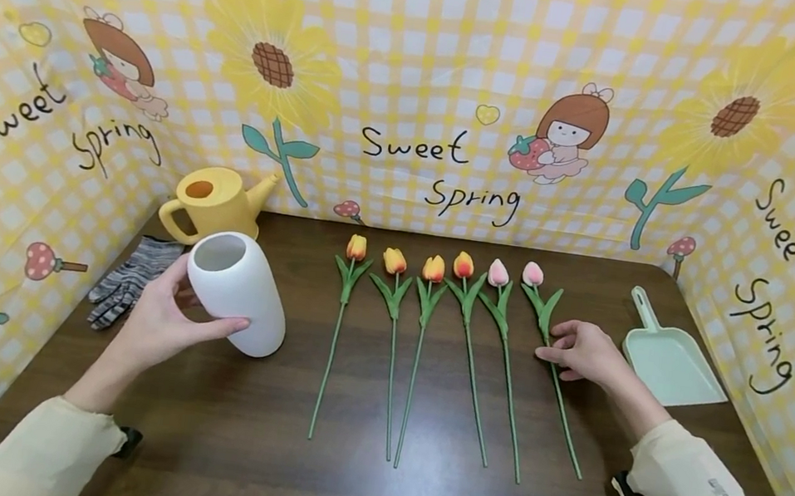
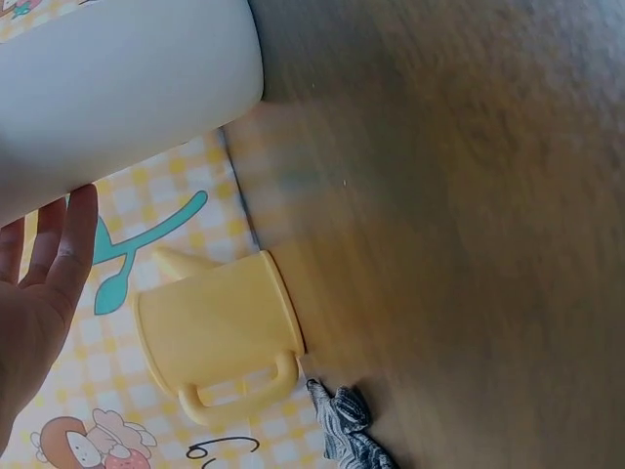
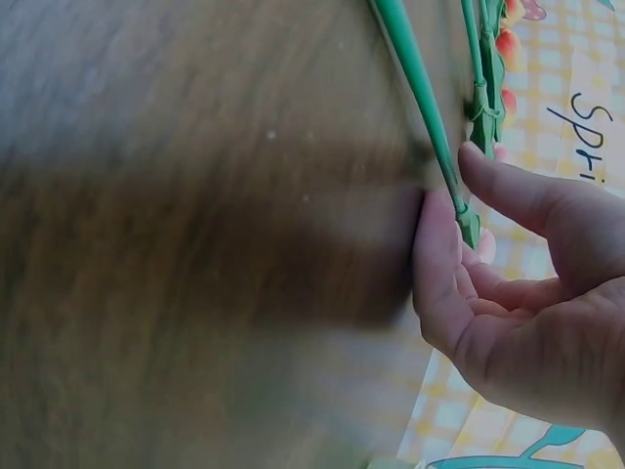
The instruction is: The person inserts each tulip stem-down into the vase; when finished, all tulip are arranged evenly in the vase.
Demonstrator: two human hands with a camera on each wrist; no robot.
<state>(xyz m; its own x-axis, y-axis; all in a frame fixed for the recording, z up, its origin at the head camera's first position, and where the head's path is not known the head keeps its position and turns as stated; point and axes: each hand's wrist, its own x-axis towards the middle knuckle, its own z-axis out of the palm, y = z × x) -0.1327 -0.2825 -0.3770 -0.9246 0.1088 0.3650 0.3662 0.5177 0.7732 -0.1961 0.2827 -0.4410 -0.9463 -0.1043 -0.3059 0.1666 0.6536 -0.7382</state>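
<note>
On the left, my left hand (image 1: 165,318) grips a white vase (image 1: 248,295), thumb on its near side and fingers round the far side. The vase leans a little, its mouth up and to the left. In the left wrist view the vase (image 2: 127,88) fills the upper left corner, above the fingers (image 2: 73,239). My right hand (image 1: 583,352) pinches the stem of the rightmost pink tulip (image 1: 533,274) just below its leaves. The right wrist view shows that green stem (image 3: 420,98) between thumb and forefinger of the hand (image 3: 527,303).
Left of this tulip lie another pink tulip (image 1: 499,274) and several orange-yellow tulips (image 1: 433,269) in a row. A yellow watering can (image 1: 218,203) stands behind the vase, near grey knitted gloves (image 1: 138,268). A pale green dustpan (image 1: 676,364) lies at the right. Patterned cloth surrounds the table (image 1: 226,460).
</note>
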